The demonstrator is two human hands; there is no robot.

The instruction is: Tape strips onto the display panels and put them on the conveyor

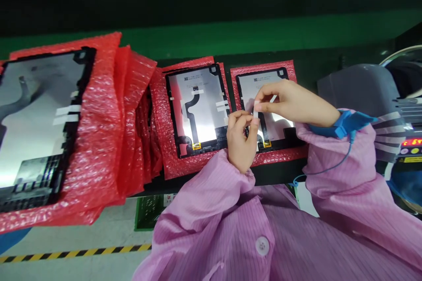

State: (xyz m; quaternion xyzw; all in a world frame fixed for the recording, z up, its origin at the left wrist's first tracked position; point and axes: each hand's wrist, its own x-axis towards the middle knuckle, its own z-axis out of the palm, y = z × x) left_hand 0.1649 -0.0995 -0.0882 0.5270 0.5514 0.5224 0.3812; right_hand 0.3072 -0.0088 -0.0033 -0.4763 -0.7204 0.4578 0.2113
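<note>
Over the right-hand display panel (277, 116), a short white tape strip (256, 109) stands between my two hands. My right hand (286, 102) pinches its upper end between thumb and fingertips. Below it, my left hand (242, 142) is closed, thumb and fingertips at the strip's lower end, close to the panel's dark ribbon cable (263, 127). This panel rests on red bubble wrap (277, 156). To its left lies a similar panel (211, 118), with a black ribbon cable (191, 116) and white tape pieces on its silvery back.
A tall stack of red bubble wrap (99, 140) with a panel (42, 96) on top rises at left. A grey tape dispenser (359, 88) with strips and a red display stands at right. A blue wrist strap (341, 125) trails a cord. A green crate (145, 215) sits below.
</note>
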